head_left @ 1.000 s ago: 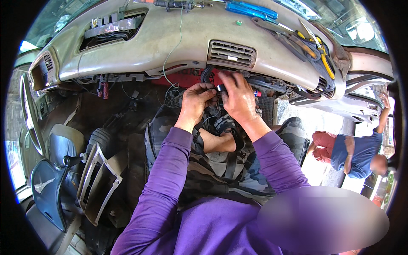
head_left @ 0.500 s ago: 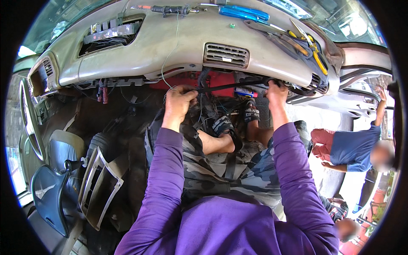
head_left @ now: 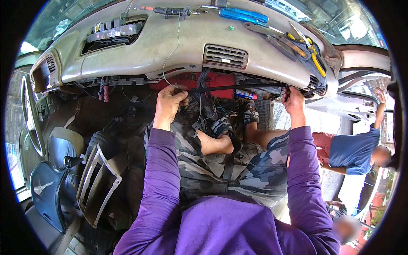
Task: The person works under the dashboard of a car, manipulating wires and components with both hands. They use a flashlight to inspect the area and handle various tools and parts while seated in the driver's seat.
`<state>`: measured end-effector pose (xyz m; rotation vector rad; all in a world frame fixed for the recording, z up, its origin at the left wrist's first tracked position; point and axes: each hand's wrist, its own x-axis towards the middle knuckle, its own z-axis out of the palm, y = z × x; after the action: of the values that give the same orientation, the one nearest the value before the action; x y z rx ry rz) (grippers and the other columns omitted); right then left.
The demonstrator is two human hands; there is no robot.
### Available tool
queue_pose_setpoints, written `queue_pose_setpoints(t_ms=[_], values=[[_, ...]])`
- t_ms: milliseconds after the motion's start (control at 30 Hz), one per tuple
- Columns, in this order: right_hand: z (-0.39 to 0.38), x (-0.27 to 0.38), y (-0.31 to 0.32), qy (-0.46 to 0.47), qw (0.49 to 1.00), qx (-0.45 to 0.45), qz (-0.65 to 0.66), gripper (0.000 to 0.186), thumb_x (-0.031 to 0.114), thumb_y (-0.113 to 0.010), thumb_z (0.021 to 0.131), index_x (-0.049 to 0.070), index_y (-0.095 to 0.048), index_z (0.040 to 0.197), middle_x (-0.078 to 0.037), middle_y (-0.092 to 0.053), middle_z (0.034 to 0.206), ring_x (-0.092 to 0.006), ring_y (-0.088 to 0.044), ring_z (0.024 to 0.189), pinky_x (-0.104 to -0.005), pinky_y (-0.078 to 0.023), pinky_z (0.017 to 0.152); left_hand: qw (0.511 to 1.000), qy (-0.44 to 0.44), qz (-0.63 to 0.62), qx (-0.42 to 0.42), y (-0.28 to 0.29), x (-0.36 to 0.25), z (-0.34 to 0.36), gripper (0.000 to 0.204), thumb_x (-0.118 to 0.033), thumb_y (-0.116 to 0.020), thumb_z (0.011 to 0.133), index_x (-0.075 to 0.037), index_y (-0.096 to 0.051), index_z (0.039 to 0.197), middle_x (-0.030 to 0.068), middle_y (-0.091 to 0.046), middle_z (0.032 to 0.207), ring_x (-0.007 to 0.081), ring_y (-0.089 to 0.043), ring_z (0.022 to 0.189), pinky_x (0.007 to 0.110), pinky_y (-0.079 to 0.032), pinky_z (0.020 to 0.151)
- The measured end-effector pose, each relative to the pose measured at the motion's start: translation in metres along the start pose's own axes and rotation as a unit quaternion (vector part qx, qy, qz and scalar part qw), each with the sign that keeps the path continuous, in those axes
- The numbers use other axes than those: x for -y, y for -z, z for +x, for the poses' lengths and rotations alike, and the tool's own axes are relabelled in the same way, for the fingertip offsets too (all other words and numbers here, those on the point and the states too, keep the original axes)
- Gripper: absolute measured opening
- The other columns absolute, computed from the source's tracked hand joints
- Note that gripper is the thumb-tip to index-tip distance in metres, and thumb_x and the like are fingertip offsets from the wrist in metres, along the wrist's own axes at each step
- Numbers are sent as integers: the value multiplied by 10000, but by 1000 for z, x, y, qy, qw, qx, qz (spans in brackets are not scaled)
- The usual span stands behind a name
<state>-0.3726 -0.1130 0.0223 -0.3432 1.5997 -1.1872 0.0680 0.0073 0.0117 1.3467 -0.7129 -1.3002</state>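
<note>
Black strip, one length, stretched nearly straight between two hands below the front edge of the dashboard; left hand, grip pinched together on one end, right hand, grip likewise closed on the other. Handling best judged as even tension, strip flat and untwisted, both thumbs firm, kept clear of the thin pale wire hanging near the left hand.
</note>
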Motion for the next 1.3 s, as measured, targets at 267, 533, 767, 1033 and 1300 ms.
queue_pose_setpoints(t_ms=[267,533,767,1033,1300], values=[[-13,-14,-33,22,997,66,14,143,215,-602,991,94,-607,1068,-76,-640,856,-171,-529,655,-323,-445,563,992,43,-100,68,-5,-3,0,186,6,-666,882,22,-662,1067,91,-698,916,156,-671,738,288,-569,714],[-25,-16,-47,27,996,78,25,148,198,-603,989,68,-605,1058,-83,-635,820,-157,-528,616,-313,-455,534,999,30,5,40,-13,0,5,220,13,-647,889,53,-642,1106,109,-694,933,184,-687,789,275,-569,720],[-36,-17,-54,35,996,85,-16,147,226,-570,1004,123,-591,1106,-67,-633,874,-158,-518,668,-311,-467,582,993,34,-109,18,-23,0,3,179,-10,-665,891,26,-648,1066,80,-678,891,153,-677,741,277,-571,675],[-37,-24,-59,42,994,100,-19,115,189,-603,987,85,-592,1034,-85,-639,851,-165,-527,635,-328,-472,563,999,11,-30,11,-22,6,7,155,5,-646,898,34,-653,1050,77,-670,884,166,-676,736,293,-582,690],[-48,-26,-66,43,994,105,12,103,96,-599,965,28,-588,1041,-120,-649,801,-173,-534,569,-316,-460,493,999,21,-44,11,-27,6,6,160,26,-640,888,45,-660,1046,82,-686,875,153,-684,751,274,-578,691]])
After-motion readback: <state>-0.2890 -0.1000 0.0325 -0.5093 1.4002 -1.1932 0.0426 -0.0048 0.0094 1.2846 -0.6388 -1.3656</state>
